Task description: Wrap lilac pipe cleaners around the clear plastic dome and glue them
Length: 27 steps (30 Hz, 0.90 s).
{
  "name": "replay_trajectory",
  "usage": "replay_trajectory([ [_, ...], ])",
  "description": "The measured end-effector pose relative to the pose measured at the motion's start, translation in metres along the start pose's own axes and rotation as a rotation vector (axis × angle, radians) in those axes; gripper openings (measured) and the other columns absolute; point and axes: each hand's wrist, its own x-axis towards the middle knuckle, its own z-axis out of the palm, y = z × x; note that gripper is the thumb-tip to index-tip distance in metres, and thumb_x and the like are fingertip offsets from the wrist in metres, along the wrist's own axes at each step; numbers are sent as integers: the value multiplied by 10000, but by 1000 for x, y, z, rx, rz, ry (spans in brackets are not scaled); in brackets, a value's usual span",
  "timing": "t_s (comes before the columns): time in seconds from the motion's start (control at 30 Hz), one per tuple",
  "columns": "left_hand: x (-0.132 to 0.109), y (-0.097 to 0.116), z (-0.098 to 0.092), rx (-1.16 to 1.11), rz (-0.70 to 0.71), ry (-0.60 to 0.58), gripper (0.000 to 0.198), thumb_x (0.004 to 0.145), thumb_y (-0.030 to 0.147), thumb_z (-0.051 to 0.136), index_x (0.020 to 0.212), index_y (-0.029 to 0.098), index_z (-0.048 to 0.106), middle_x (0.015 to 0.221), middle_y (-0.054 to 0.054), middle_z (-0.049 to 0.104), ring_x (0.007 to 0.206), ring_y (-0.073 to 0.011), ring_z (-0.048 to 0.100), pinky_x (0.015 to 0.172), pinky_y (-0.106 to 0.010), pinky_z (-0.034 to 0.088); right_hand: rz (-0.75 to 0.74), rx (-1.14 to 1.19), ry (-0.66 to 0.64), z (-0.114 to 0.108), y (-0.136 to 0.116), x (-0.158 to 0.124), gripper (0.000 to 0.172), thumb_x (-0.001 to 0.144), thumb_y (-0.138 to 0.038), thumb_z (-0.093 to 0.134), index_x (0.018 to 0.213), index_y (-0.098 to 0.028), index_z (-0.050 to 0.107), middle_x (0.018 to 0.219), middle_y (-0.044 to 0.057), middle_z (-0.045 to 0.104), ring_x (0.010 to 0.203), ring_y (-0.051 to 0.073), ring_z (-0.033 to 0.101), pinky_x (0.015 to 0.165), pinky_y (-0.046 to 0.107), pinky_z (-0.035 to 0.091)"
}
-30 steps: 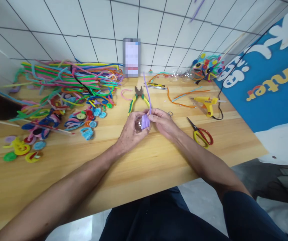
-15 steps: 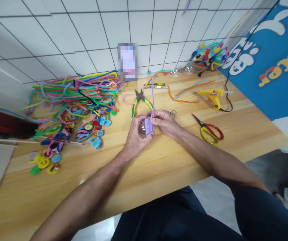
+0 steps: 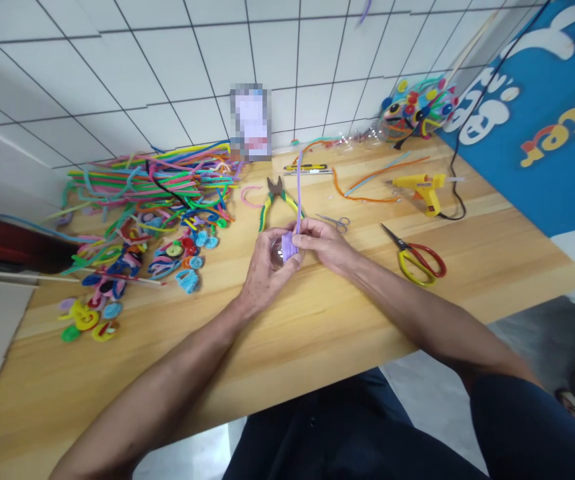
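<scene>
A clear round ball (image 3: pixel 277 254), glassy or plastic, is gripped in my left hand (image 3: pixel 261 270), its fingers and thumb curled round it. Purple pipe cleaner (image 3: pixel 290 248) lies in side-by-side bands over part of the ball. One loose purple length (image 3: pixel 299 187) rises from the bands towards the wall. My right hand (image 3: pixel 325 245) pinches that pipe cleaner between thumb and forefinger, close against the ball. Just beyond both hands lie pliers (image 3: pixel 276 190) with green and yellow handles, jaws pointing away. Small scissors (image 3: pixel 336 222) rest close behind my right hand.
Bundled coloured pipe cleaners (image 3: pixel 132 183) and curled pipe-cleaner pieces (image 3: pixel 110 280) spread over the left side. On the right are red-and-yellow-handled scissors (image 3: pixel 420 262) and a yellow glue gun (image 3: pixel 428 192) with a black cord. A phone (image 3: pixel 251 123) leans on the tiled wall.
The view has shifted slightly, and both hands with the ball appear a little further left. The grip on the ball and the purple pipe cleaner looks the same.
</scene>
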Motion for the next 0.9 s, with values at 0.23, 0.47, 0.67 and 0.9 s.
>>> replay_trajectory([
  [0.23,1,0,0,-140,-24,-18,450,1003,455,752,1344,278,518,1245,-51,656,1028,-174,686,911,-342,597,7,35,-16,2,-4,1,376,666,-461,1029,869,-246,796,876,-7,763,841,184,658,892,360,546],
  [0.47,-4,1,-2,-159,-8,9,514,975,437,809,1380,294,528,1353,-69,650,1197,-213,680,1019,-377,591,22,64,-18,2,-2,4,328,676,-399,974,880,-226,784,918,1,755,900,190,667,933,363,527],
  [0.67,-3,-5,-3,-135,16,11,568,969,457,823,1428,297,529,1463,-98,614,1350,-253,641,1169,-456,552,22,41,-13,2,2,5,360,671,-447,981,874,-225,784,906,5,751,892,190,658,911,357,528],
  [0.9,-1,-8,-5,-126,30,-4,552,982,458,813,1433,308,533,1468,-99,595,1381,-271,630,1189,-486,551,25,14,-13,3,0,5,428,658,-507,1001,845,-225,738,914,10,744,900,195,658,882,346,543],
])
